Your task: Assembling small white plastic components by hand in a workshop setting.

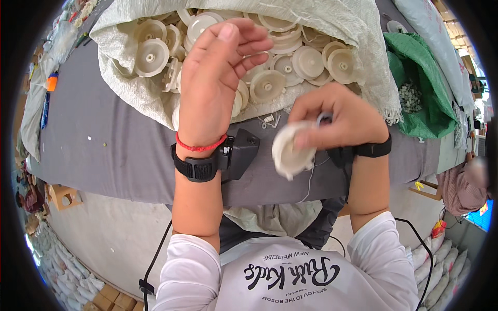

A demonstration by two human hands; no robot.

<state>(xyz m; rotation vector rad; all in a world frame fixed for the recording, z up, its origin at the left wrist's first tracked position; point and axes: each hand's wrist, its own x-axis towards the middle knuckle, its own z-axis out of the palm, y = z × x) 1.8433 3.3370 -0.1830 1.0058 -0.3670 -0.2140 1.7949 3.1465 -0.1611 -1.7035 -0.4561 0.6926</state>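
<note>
A person in a white long-sleeved shirt works at a grey tabletop point(104, 140), seen from above. The right hand point(337, 119) is closed around a cream plastic disc point(291, 150), fingers and thumb pinching its upper rim, so the disc hangs tilted just below the knuckles, over the near edge of the tabletop. A thin pale thread point(310, 179) trails down from the disc. The left hand point(215, 83) is raised and open, palm turned toward the right hand, fingers loosely curled and holding nothing; it hovers in front of the open mouth of a white woven sack point(129, 93).

The sack lies on the tabletop just beyond both hands, spilling a heap of matching cream discs point(270, 72) with raised hubs. The held disc is near the sack's front lip, apart from the heap. To the right of the sack sits a green woven bag point(430, 88) holding small pale pieces point(410, 96). Each wrist carries a black strap; the left one also bears a red cord bracelet point(199, 146) and a black box-shaped device point(239, 153), which sits between the left wrist and the held disc. Far left of the sack, an orange-capped item point(51, 82) lies at the tabletop's edge.
</note>
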